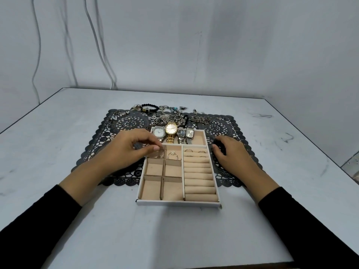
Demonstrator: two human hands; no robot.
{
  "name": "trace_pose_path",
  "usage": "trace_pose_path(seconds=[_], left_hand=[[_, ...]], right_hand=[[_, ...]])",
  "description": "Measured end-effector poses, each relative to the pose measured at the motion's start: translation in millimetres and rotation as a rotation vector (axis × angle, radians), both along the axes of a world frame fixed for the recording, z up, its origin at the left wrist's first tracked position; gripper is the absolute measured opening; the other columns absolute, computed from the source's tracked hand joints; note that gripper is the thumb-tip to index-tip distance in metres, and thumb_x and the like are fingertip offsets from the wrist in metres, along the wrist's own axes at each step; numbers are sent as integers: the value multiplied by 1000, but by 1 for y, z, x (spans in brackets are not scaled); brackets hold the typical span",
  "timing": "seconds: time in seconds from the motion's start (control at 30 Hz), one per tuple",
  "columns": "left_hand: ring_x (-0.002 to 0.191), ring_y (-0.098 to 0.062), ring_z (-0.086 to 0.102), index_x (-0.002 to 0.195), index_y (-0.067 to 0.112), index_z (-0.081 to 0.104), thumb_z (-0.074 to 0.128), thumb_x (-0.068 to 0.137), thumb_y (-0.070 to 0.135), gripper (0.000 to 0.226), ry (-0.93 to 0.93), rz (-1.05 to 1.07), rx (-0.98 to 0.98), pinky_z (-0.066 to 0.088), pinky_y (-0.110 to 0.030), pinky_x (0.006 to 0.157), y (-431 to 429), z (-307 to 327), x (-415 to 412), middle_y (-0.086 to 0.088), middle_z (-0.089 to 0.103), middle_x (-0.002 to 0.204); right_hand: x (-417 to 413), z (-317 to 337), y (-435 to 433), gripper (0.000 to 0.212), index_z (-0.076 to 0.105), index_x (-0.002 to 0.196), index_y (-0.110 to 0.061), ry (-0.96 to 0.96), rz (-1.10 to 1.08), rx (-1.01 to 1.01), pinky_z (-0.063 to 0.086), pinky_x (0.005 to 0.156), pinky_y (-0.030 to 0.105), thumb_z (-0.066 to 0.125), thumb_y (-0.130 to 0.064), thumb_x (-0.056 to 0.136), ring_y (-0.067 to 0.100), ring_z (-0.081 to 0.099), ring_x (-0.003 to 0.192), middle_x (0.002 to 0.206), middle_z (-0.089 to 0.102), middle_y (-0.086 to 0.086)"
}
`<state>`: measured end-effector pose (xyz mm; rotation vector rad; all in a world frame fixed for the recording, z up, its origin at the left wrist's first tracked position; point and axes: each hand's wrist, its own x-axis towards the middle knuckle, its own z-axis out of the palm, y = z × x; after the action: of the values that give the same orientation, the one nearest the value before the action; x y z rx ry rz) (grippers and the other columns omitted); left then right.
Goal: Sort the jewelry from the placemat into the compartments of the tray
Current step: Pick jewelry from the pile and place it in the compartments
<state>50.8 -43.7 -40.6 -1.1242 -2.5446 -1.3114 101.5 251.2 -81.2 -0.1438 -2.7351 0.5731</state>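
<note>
A white tray with beige compartments lies on the front of a black lace placemat. Several watches fill its far compartment. A pearl ring lies in a small square compartment, and a few rings sit in the roll slots on the right. My left hand hovers over the far-left small compartment, thumb and forefinger pinching a small ring. My right hand rests on the placemat just right of the tray, fingers loosely curled, holding nothing.
A heap of bracelets and chains lies along the placemat's far edge, with loose rings scattered at its far left. The grey table ends at a wall behind, where cables hang.
</note>
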Motion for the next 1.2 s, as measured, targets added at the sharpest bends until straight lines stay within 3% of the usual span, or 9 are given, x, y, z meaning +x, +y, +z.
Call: trace_pose_path(seconds=[0.27, 0.4, 0.5, 0.9, 1.2], left_hand=[[92, 0, 68, 101, 21, 76, 73, 85, 15, 17, 54, -2, -69, 54, -22, 85, -5, 3, -2, 12, 75, 95], [90, -4, 68, 97, 22, 77, 74, 84, 20, 13, 176, -37, -161, 55, -33, 79, -8, 4, -6, 14, 74, 92], [90, 0, 67, 98, 22, 78, 73, 83, 26, 16, 215, -45, -177, 54, -32, 80, -8, 5, -7, 13, 74, 94], [99, -3, 68, 101, 24, 76, 71, 88, 18, 16, -152, -5, -27, 51, -24, 93, -7, 4, -3, 13, 75, 97], [102, 0, 65, 107, 25, 74, 69, 89, 19, 19, -41, 83, -6, 50, -22, 93, -6, -5, -14, 13, 73, 103]], right_hand=[[0, 1, 0, 36, 56, 125, -9, -7, -1, -6, 40, 89, 28, 52, -28, 95, 24, 55, 110, 122, 61, 10], [0, 1, -1, 35, 57, 124, -9, 1, -2, -22, 41, 87, 28, 53, -27, 95, 24, 56, 108, 120, 61, 11], [0, 1, -1, 34, 57, 123, -9, 0, -2, -22, 41, 86, 27, 53, -27, 95, 24, 56, 107, 119, 61, 10], [1, 2, 0, 34, 56, 125, -12, -8, 3, -32, 36, 81, 21, 53, -28, 95, 20, 55, 106, 120, 61, 8], [-3, 5, 2, 36, 55, 127, -11, -3, -3, -36, 34, 84, 20, 53, -28, 95, 21, 54, 111, 123, 59, 8]])
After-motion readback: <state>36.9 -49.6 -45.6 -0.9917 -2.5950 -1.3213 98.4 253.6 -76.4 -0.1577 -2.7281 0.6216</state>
